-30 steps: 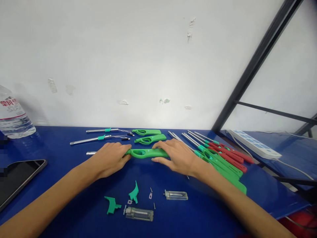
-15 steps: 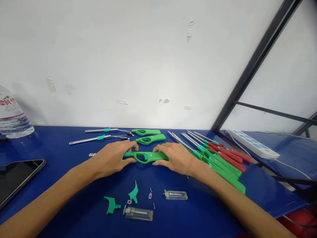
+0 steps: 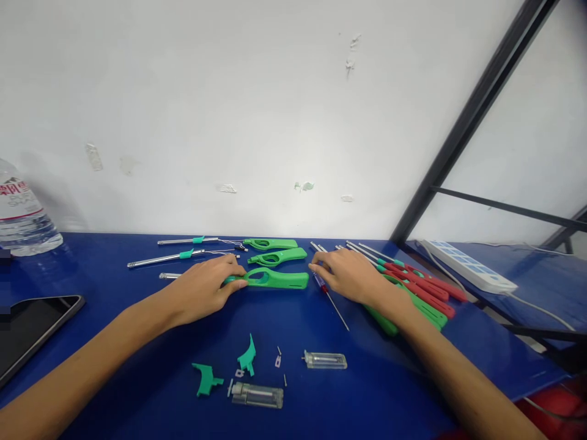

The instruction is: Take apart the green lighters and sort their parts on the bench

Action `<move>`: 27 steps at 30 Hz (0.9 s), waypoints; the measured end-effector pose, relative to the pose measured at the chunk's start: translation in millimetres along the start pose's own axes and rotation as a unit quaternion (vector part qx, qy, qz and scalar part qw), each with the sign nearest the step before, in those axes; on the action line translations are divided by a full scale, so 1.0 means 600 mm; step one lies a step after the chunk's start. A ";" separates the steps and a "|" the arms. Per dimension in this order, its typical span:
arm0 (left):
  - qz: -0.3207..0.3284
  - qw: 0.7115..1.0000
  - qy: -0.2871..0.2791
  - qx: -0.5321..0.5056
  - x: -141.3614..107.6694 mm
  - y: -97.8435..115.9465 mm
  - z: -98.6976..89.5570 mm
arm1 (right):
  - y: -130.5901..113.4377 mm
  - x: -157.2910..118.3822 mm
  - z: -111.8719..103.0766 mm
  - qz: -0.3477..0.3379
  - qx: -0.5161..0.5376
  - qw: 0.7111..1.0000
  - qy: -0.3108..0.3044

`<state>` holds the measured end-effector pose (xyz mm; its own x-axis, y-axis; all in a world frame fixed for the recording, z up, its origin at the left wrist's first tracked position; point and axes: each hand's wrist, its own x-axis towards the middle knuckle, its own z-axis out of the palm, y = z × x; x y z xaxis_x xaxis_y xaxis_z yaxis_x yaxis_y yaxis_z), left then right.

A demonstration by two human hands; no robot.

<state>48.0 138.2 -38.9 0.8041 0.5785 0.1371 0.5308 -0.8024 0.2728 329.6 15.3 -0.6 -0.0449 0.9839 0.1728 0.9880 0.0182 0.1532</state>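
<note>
My left hand (image 3: 208, 286) is closed on the neck of a green gas lighter (image 3: 279, 280), whose metal tube (image 3: 169, 276) sticks out on the hand's other side. To the right, my right hand (image 3: 351, 275) has its fingers curled on the purple handle of a screwdriver (image 3: 326, 290); the shaft points toward me. Beyond the hands lie green handle shells (image 3: 277, 256) and metal lighter tubes (image 3: 167, 260) with teal collars and wires. Nearer me are teal triggers (image 3: 206, 380), a clear fuel tank (image 3: 257, 395), another clear tank (image 3: 324, 360) and tiny pins and clips.
Green lighters (image 3: 424, 305) and red lighters (image 3: 424, 284) lie in a row at the right, partly under my right forearm. A power strip (image 3: 472, 267) sits beyond a dark metal frame (image 3: 458, 146). At left are a phone (image 3: 36, 330) and a water bottle (image 3: 25, 211).
My right hand has left the lighter's handle and moved right to the screwdriver, which was mostly hidden. The lighter, still in my left hand, has shifted slightly toward the wall.
</note>
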 end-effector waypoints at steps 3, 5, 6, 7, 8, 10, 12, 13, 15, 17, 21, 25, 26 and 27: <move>-0.014 1.000 0.001 0.007 -0.002 0.004 -0.001 | -0.002 -0.001 0.004 0.019 -0.005 1.000 -0.007; -0.025 1.000 0.000 0.006 -0.004 0.007 -0.003 | 0.000 -0.003 0.013 0.032 -0.008 0.999 -0.019; -0.032 0.999 -0.001 0.006 -0.005 0.009 -0.003 | 0.002 -0.003 0.019 0.033 -0.008 0.999 -0.027; -0.039 0.999 -0.002 0.007 -0.006 0.011 -0.004 | 0.003 -0.004 0.026 0.032 -0.005 0.999 -0.035; -0.045 0.999 -0.004 0.010 -0.007 0.012 -0.005 | 0.004 -0.004 0.033 0.027 -0.002 0.999 -0.042; -0.051 0.999 -0.006 0.016 -0.007 0.014 -0.006 | 0.004 -0.003 0.041 0.014 0.010 0.999 -0.047; -0.050 0.999 -0.007 0.020 -0.007 0.015 -0.007 | 0.002 0.000 0.039 0.000 0.026 0.999 -0.040; -0.047 0.999 -0.007 0.021 -0.006 0.014 -0.006 | 0.000 0.001 0.034 -0.005 0.032 0.999 -0.034; -0.042 0.999 -0.006 0.024 -0.005 0.013 -0.006 | -0.004 0.003 0.018 -0.011 0.061 0.998 0.001; -0.040 0.999 -0.005 0.026 -0.004 0.011 -0.005 | -0.009 0.004 0.001 -0.015 0.134 0.988 0.073; -0.037 0.999 -0.002 0.027 -0.004 0.010 -0.004 | -0.019 0.002 -0.012 -0.016 0.263 0.943 0.202; -0.037 0.999 -0.010 0.029 -0.004 0.010 -0.005 | -0.026 0.000 -0.005 -0.014 0.260 0.939 0.223; -0.038 0.999 -0.011 0.029 -0.004 0.010 -0.005 | -0.027 0.000 -0.003 -0.012 0.259 0.939 0.227; -0.039 0.999 -0.010 0.028 -0.004 0.010 -0.006 | -0.027 0.000 -0.003 -0.011 0.259 0.938 0.231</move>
<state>48.5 132.3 -34.3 0.7641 0.6377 0.0979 0.6065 -0.7617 0.2278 313.1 14.4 -1.5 -0.0063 0.8032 0.5957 0.9196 0.2386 -0.3120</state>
